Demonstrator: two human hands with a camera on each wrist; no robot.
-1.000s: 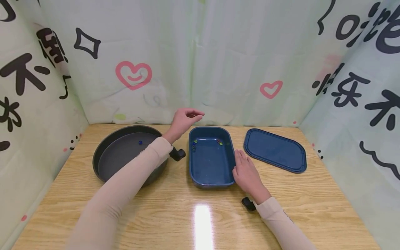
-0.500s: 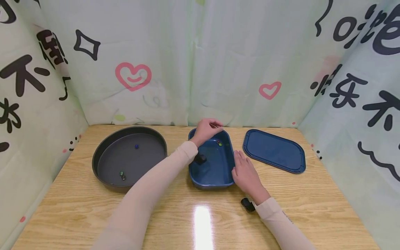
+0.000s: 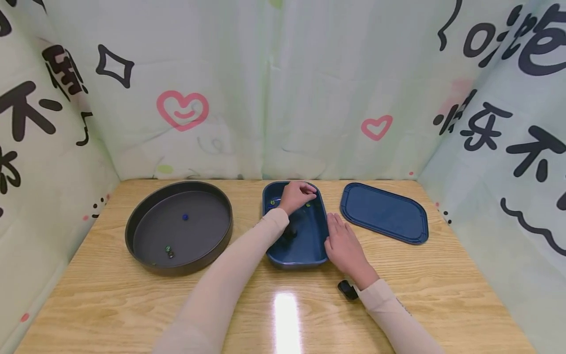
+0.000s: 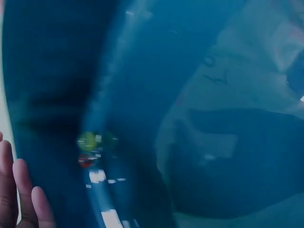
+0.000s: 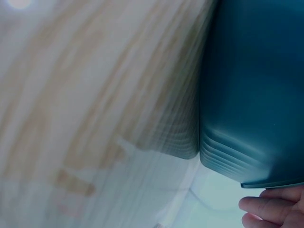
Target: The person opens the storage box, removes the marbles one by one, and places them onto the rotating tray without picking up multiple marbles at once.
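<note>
1. Both hands are at the blue container (image 3: 309, 246). The left hand (image 3: 297, 197) hangs over its far end, fingers bent toward the thumb. Cannot tell whether anything is pinched there; the left wrist view shows only some of its fingers.
2. The right hand (image 3: 345, 246), fingers straight and grasping nothing, rests along the container's right wall; probably a steadying touch.
3. Inside the container, near the left fingers: a yellow-green bead (image 4: 88, 141) and a red bead (image 4: 85, 160), close together at the foot of the wall, blurred. More small beads (image 3: 272, 202) lie toward the far left corner.
4. Step in hand, as judged: picking beads out of the far right corner. The next move seems to call for thumb and fingertip low in that corner and a light pinch on one bead; being round, it could roll.
5. Left of the container, well apart: a dark pan (image 3: 199, 236) bearing a blue bead (image 3: 185, 217) and two darker beads (image 3: 171, 254). Likely the receiving vessel; inferred only.
6. Right of the container: a blue lid (image 3: 384, 213), flat on the table (image 3: 110, 300), untouched.
</note>
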